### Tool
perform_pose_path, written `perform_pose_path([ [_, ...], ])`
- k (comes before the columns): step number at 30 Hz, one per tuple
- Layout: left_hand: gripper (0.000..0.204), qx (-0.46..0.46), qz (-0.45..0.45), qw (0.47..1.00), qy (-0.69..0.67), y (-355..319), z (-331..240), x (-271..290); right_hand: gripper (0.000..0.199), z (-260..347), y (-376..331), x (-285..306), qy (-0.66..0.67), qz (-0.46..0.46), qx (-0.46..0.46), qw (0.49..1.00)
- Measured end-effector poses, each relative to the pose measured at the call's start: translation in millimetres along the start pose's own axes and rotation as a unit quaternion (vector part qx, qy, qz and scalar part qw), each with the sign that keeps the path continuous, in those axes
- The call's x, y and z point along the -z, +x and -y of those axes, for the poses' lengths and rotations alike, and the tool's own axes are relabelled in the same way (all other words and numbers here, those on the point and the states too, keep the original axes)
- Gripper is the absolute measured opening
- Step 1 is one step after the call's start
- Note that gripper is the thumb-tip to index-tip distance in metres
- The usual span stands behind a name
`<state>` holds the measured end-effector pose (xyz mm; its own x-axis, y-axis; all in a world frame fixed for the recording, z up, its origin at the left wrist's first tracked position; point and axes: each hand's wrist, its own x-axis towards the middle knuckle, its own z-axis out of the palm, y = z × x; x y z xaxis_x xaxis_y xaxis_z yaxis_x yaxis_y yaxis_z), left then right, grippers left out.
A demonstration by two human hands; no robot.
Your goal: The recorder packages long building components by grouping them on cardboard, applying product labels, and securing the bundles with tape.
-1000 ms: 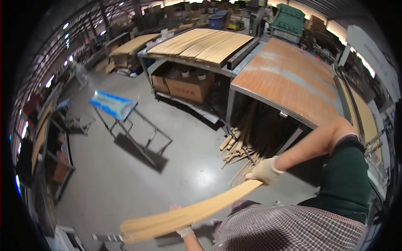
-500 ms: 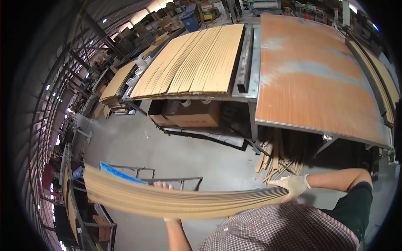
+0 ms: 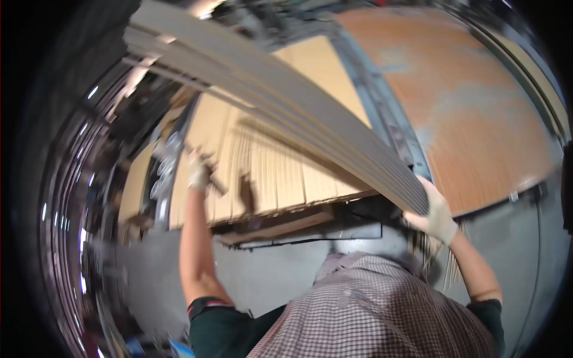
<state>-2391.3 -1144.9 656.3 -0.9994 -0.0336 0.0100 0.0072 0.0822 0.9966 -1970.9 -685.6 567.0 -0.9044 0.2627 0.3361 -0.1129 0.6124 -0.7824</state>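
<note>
A thick stack of long, narrow tan strips slants from the lower right to the upper left, raised above a table. My right hand, in a pale glove, is closed round the stack's near end, thumb below and fingers over the top. Its far end is unsupported by a hand. My left hand, also gloved, reaches out over tan boards laid side by side on the table. Motion smears its fingers, and beside them is a dark shape I cannot make out.
A brown-orange tabletop with pale grey patches stands at the right. A grey metal strip runs between it and the boards. Pale rolls sit past the boards' left edge. Thin strips lie beneath the tabletop, above the grey floor.
The stack has swung from level at my waist to a raised slant over the boards. My left hand has left the stack and moved to the boards; my right still grips its end.
</note>
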Motion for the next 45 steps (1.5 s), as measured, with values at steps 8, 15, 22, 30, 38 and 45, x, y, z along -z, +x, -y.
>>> perform_pose_path([
  [8,0.085,-0.409,0.059,0.779,0.471,127,29,-20,0.081,36,34,-95,-0.259,0.065,-0.159,0.951],
  [15,0.125,-0.588,0.51,0.43,0.458,-8,32,-225,0.081,72,33,-98,-0.235,0.065,-0.162,0.956],
  [22,0.087,-0.573,0.615,0.423,0.337,-42,50,-248,0.078,103,-67,-66,-0.258,0.016,-0.246,0.934],
  [30,0.1,-0.63,0.548,0.43,0.344,12,62,-258,0.078,118,-131,-54,-0.241,0.034,-0.386,0.89],
  [38,0.094,-0.485,0.751,0.193,0.404,-168,-37,-377,0.08,120,-302,1,0.275,-0.003,-0.532,0.801],
  [45,0.071,-0.38,0.872,0.122,0.284,-272,8,-438,0.07,124,-442,-3,0.398,-0.021,-0.625,0.671],
])
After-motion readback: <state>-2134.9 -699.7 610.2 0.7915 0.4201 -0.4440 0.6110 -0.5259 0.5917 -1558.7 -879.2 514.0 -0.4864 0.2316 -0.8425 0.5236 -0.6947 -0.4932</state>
